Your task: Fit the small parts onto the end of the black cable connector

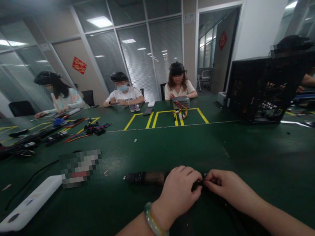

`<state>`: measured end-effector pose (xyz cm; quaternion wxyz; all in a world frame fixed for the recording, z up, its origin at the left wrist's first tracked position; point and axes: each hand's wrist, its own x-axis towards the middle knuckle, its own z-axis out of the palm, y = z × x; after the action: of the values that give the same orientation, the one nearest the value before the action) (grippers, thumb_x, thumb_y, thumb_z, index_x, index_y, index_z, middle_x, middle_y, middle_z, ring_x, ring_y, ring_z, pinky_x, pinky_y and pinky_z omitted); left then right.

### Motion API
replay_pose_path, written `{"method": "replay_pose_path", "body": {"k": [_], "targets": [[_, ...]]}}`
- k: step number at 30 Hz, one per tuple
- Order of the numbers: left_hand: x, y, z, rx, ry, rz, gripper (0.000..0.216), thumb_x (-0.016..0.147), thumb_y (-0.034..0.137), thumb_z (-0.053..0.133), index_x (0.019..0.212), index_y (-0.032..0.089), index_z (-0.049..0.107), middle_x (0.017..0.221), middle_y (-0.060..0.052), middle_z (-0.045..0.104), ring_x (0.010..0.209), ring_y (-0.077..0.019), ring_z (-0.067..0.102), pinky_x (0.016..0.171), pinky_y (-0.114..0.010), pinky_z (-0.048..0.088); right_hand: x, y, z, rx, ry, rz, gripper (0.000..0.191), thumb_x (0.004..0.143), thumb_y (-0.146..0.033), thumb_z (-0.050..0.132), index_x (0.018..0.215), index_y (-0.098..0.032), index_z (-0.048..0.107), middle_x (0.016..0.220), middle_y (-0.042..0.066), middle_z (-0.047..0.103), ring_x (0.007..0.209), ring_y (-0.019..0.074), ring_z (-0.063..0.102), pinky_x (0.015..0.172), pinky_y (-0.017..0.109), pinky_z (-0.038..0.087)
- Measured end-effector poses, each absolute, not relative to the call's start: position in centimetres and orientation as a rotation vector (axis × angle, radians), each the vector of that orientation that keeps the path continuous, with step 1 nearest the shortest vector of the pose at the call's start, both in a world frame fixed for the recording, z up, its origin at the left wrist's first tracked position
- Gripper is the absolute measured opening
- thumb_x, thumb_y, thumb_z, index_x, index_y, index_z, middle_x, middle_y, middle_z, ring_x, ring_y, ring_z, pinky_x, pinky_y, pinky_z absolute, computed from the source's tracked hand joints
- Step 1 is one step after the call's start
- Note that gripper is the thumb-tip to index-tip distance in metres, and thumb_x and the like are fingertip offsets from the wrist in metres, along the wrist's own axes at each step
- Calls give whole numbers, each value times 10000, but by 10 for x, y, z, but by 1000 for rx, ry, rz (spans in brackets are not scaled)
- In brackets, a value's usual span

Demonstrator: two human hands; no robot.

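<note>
Screwdriver (151, 178) at the green table (165, 148) is gripped by the left hand (179, 187), its dark end pinched by the right hand (231, 186), with a white strip (30, 206) leftward and a black computer case (263, 92) partly hiding a co-worker (313, 80).

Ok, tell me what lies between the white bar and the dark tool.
Head view: a pixelated item at the end of the white bar, then a small pale scrap on the green table before the dark tool.
</note>
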<state>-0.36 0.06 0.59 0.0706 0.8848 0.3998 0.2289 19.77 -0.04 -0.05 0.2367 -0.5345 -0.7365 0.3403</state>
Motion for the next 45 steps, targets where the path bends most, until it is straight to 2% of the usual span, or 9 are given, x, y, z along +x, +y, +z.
{"method": "replay_pose_path", "body": {"k": [4, 11, 17, 24, 31, 40, 45], "targets": [[-3, 0, 6, 2638, 1304, 670, 197, 825, 231, 635, 1000, 212, 549, 964, -14, 609, 935, -212, 545, 837, -353, 423, 197, 0, -1, -1482, -2021, 932, 162, 872, -305, 555, 816, -215, 677, 780, -9, 720, 700, 167, 655, 596, 221, 419], [-3, 0, 6, 2676, 1238, 669, 114, 831, 228, 630, 930, 215, 575, 961, -5, 614, 933, -203, 546, 853, -357, 417, 197, 0, -2, -1474, -2022, 910, 151, 870, -299, 559, 812, -226, 678, 777, -18, 715, 708, 166, 655, 600, 222, 416], [-3, 0, 4, 2601, 1279, 731, 243, 798, 226, 663, 1018, 214, 560, 979, -11, 610, 941, -209, 544, 848, -361, 424, 197, 1, -4, -1465, -2021, 926, 152, 877, -305, 561, 815, -226, 674, 767, -19, 713, 693, 165, 654, 590, 222, 413], [-4, 1, 6, 2622, 1219, 730, 140, 803, 221, 655, 919, 211, 576, 951, 3, 621, 912, -202, 548, 822, -356, 422, 197, 0, -1, -1487, -2020, 956, 155, 879, -312, 560, 834, -228, 682, 781, -14, 716, 696, 165, 656, 576, 219, 412], [-3, 2, 2, 2582, 1261, 772, 214, 784, 207, 668, 974, 208, 569, 960, -6, 620, 921, -207, 552, 842, -363, 430, 197, 0, -3, -1483, -2017, 950, 151, 878, -307, 557, 837, -227, 679, 783, -16, 715, 701, 162, 658, 586, 214, 414], [-3, 3, 0, 2609, 1221, 771, 157, 792, 187, 665, 923, 219, 586, 993, 17, 628, 960, -182, 559, 909, -356, 423, 198, 1, -8, -1462, -2014, 912, 148, 869, -306, 566, 815, -221, 674, 757, -15, 707, 699, 164, 654, 590, 220, 409], [-4, 3, 1, 2563, 1247, 785, 185, 797, 189, 649, 962, 208, 569, 981, -6, 621, 932, -196, 569, 860, -360, 449, 199, 2, -7, -1467, -2007, 952, 155, 874, -320, 566, 824, -220, 673, 768, -15, 708, 694, 159, 654, 579, 214, 414]]}}
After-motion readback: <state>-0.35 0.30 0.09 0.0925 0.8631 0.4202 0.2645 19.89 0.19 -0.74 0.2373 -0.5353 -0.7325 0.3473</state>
